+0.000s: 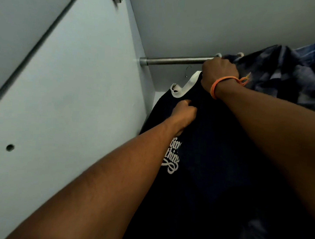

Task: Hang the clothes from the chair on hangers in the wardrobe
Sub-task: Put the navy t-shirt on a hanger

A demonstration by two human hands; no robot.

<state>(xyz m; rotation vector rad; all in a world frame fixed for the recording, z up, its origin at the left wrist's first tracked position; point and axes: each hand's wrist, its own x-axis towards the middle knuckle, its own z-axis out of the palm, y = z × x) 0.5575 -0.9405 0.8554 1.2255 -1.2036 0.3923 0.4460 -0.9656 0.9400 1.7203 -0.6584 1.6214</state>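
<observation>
Dark T-shirt [206, 149] with white collar [186, 85] and white script print, hanging just below the metal rail [176, 60], close to the wardrobe side panel [72, 96] where the rail is fixed. Thin wire hook of a hanger [187, 71] visible above the collar, under the rail and apart from it. Left hand [185, 114] below the collar, fingers curled and pinching the shirt's dark fabric at the chest. Right hand [218, 72] up against the rail beside the collar, fist clenched around something at the shirt's shoulder; cannot tell exactly what, since the fingers are hidden behind the knuckles. Orange band [218, 84] on that wrist. Farther along the rail from the side panel, blue patterned clothes [283, 74] bunched up, touching the right hand's far side.
</observation>
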